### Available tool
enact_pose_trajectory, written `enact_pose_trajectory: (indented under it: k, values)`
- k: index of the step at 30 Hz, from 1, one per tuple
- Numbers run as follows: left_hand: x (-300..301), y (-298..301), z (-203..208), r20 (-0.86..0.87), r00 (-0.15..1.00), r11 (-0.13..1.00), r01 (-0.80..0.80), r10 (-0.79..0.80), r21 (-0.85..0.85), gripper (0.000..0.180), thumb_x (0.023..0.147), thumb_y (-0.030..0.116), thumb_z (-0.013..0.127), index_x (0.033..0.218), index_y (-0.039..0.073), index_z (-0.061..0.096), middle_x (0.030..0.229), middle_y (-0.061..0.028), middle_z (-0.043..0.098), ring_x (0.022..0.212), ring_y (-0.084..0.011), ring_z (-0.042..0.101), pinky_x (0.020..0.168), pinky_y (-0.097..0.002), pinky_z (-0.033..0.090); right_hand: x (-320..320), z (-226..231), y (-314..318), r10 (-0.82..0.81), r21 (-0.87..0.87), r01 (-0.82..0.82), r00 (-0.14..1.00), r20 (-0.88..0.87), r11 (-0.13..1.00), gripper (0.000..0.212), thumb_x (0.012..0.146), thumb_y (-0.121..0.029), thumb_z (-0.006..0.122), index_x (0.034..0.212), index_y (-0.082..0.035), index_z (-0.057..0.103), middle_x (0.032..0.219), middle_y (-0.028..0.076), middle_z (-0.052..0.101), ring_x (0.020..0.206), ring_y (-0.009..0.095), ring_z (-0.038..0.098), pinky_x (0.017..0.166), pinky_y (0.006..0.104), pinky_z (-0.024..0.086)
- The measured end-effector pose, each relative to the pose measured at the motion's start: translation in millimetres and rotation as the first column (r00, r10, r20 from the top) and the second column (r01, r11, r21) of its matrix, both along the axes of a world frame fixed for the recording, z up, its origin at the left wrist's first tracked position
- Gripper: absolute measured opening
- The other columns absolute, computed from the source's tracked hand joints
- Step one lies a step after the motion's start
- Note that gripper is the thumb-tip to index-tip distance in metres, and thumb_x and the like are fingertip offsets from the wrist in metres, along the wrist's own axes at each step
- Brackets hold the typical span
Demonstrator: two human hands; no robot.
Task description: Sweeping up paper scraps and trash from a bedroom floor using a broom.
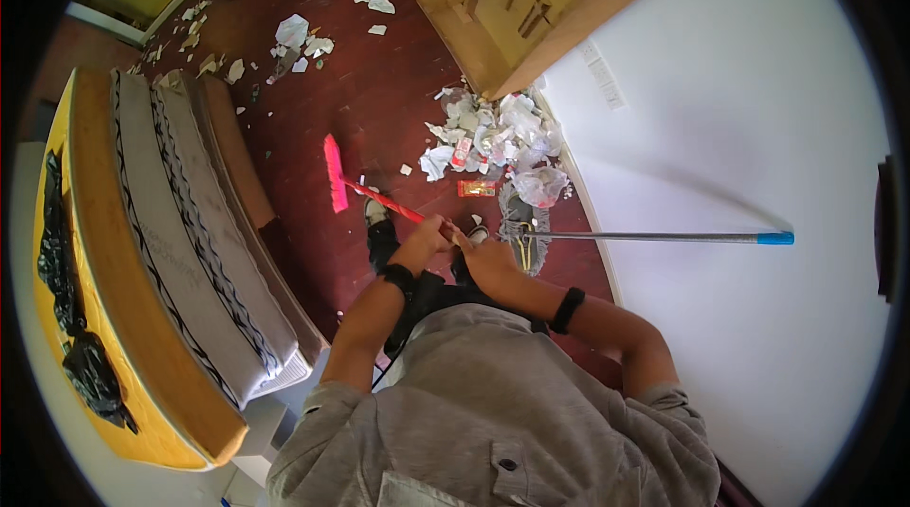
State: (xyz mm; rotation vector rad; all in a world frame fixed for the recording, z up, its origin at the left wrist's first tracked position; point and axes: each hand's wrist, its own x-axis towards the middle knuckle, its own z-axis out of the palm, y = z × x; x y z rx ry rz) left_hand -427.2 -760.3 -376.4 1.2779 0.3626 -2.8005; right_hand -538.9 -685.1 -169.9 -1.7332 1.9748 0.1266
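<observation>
Both of my hands are wrapped round the red handle of a broom [389,203]. My left hand [428,234] and my right hand [481,257] sit close together near the front of my body. Ahead and to the left, the broom's pink head [336,173] is over the dark red floor, beyond my left shoe [375,210]. Whether its bristles touch the floor I cannot tell. A pile of crumpled paper and plastic bags [493,133] lies ahead to the right, against the wall, with a small red and yellow packet [476,189] at its near edge.
A grey mop [524,223] lies at my right, its metal pole [654,237] reaching the white wall [720,156]. Wooden furniture [493,66] stands beyond the pile. At the left are upright mattresses [180,232] and black plastic bags [90,355]. Paper scraps [292,31] litter the far floor.
</observation>
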Motion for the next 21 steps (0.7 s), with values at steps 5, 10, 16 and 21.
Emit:
enact_pose_trajectory:
  k: [5,10,16,21]
  values:
    - [-84,54,8,-0.046,0.996,0.99,0.086,-0.081,0.116,0.016,0.082,0.009,0.043,0.066,0.004,0.043,0.062,-0.0069,0.047,0.055,-0.0185,0.049,0.054,-0.0288,0.045,-47,22,43,-0.217,0.24,0.215,0.976,-0.018,0.947,0.037,0.082,-0.016,0.049,0.116,-0.002,0.047,0.068,0.012,0.062,0.058,0.027,0.062,0.045,0.0395,0.046]
    - [-154,93,29,-0.109,0.989,0.973,0.119,-0.099,0.199,0.02,0.08,0.006,0.044,0.06,0.006,0.039,0.057,-0.0048,0.043,0.047,-0.0146,0.045,0.048,-0.0224,0.043,-81,136,63,0.058,0.2,-0.008,0.967,-0.248,0.98,0.029,0.081,-0.011,0.049,0.108,-0.001,0.05,0.068,0.014,0.062,0.061,0.028,0.062,0.046,0.0393,0.047]
    - [-174,36,179,-0.089,0.995,0.999,0.034,-0.034,-0.012,0.023,0.083,0.007,0.043,0.06,0.005,0.042,0.059,-0.0082,0.046,0.054,-0.0189,0.048,0.051,-0.0262,0.047,-95,215,44,0.053,0.032,-0.045,0.956,-0.288,0.998,0.028,0.077,-0.008,0.052,0.102,0.003,0.05,0.068,0.017,0.058,0.066,0.031,0.061,0.051,0.0384,0.048]
    - [-104,-29,223,0.047,0.987,0.975,-0.144,0.154,-0.166,0.021,0.088,0.012,0.043,0.069,0.003,0.046,0.07,-0.011,0.05,0.062,-0.0231,0.05,0.063,-0.0328,0.05,-78,246,2,0.344,-0.087,-0.364,0.921,-0.184,0.927,0.037,0.073,-0.008,0.053,0.106,0.008,0.047,0.07,0.019,0.058,0.064,0.031,0.06,0.052,0.0387,0.049]
